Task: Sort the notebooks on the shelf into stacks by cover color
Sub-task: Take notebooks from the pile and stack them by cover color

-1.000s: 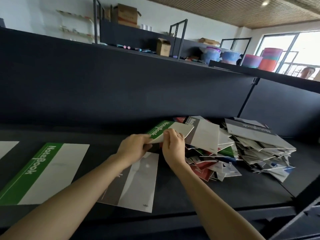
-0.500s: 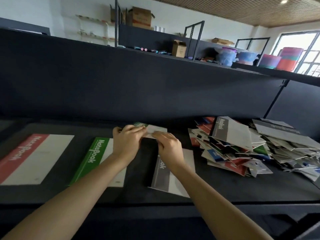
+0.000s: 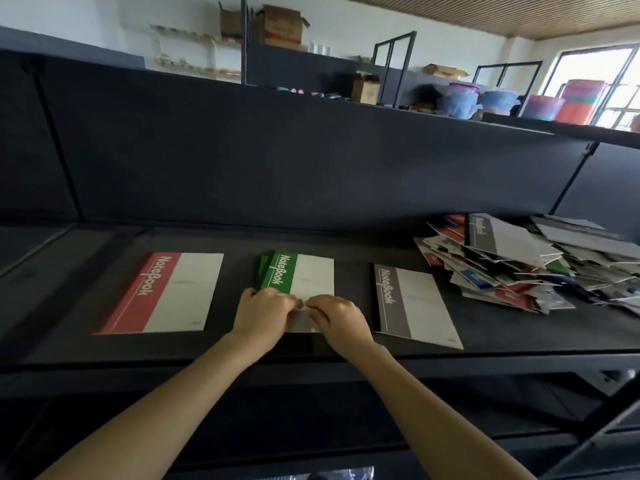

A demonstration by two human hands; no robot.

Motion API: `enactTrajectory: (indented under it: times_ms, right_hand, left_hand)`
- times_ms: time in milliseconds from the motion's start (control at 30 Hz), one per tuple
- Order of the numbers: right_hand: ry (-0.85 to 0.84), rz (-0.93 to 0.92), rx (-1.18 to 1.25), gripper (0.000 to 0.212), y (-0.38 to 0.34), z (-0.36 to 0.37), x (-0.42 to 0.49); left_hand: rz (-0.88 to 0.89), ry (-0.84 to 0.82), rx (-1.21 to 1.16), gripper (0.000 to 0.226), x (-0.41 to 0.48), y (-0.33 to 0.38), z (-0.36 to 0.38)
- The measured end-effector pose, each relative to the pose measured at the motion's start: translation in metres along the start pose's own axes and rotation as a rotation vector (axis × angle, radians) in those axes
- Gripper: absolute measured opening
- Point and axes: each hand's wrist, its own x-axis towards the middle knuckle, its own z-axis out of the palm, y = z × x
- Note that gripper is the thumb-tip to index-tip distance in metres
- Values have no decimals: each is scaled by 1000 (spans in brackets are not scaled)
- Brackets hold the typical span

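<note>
- A green notebook (image 3: 304, 277) is being laid on the green stack (image 3: 261, 271). It sits in the middle of the shelf (image 3: 311, 242), between the red notebook (image 3: 166, 292) and the grey notebook (image 3: 412, 303).
- The left hand (image 3: 266, 311) and the right hand (image 3: 337, 318) both hold its near edge, with fingers curled on it. The hands are almost touching.
- The notebook looks nearly flat, so I think this step is close to done.
- Next, the hands need to let go. Green edges stick out on the left, so a small push could line the stack up.
- Then comes a reach to the pile (image 3: 519, 265) on the right for another one.
- I see blue covers in the pile but no blue stack, so blue will need its own spot.
- The fingertips are blurry and partly hidden.
- I cannot tell how many notebooks are in the green stack.
- The pile is messy, many covers are hidden, and the picture's right edge cuts it off.
</note>
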Motion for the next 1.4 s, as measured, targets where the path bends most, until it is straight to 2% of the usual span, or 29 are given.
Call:
enactTrajectory:
  times_ms: [100,367,467,533,667,800,933,1033,1167,1267,1400]
  right_hand:
    - [-46,46,-12,25,-7,3,-8]
    - [-85,109,-55,24,-10,-3,-12]
    - [-40,176,-161,31,-3,-12,-13]
    - [-30,266,-227,35,7,-24,-14]
    - [-186,456,-284,46,38,-43,-13]
    - [-309,532,-247,48,61,-50,-7]
    - [-285,567,-244,49,66,-52,2]
    - [-214,522,-229,51,61,-49,9]
    - [-128,332,-166,47,36,-35,24]
    - [-153,180,-156,44,3,-16,36]
    - [-222,73,-112,46,-47,15,46]
  left_hand:
    - [47,-45,21,31,-6,-1,1]
    - [36,-93,-15,29,-6,16,-6]
    - [-77,-80,6,30,5,25,-3]
    - [-233,-169,46,43,17,25,-3]
    - [-474,-273,-81,67,37,16,5]
    - [-478,-237,-27,61,45,30,17]
    - [-452,-223,0,62,51,50,22]
    - [-456,-229,-5,61,54,57,23]
    - [-457,-189,-44,60,50,39,14]
    - [-484,-159,24,60,38,8,1]
    - [-564,-145,109,57,13,-44,-18]
